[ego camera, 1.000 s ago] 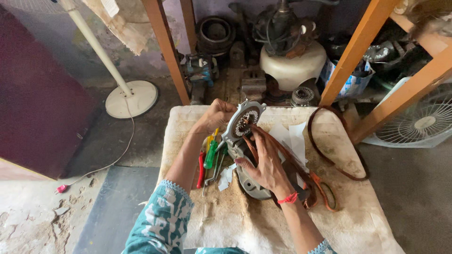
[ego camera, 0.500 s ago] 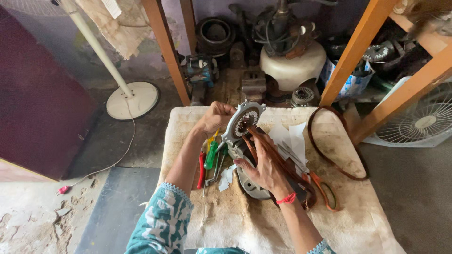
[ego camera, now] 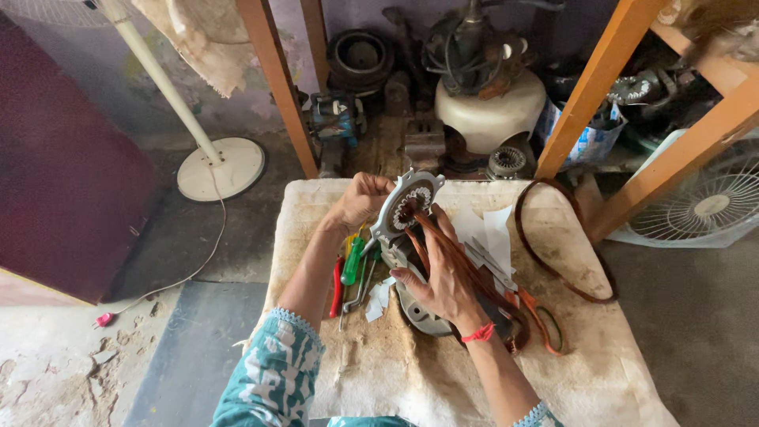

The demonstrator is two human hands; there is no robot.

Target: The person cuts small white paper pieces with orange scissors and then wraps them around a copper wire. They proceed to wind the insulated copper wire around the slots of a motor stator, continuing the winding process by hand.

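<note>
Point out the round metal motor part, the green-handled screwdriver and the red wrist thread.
round metal motor part [ego camera: 409,204], head view, toothed centre.
green-handled screwdriver [ego camera: 353,262], head view, handle.
red wrist thread [ego camera: 479,334], head view, on the right wrist.

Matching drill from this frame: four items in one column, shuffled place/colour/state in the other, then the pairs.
1. stator ring
2. screwdriver
3. wrist thread
4. fan base

A. round, white, on the floor
B. red, on the right hand side
C. green handle, lying on the cloth
D. held upright by the left hand

Pairs: 1-D, 2-C, 3-B, 4-A
</note>
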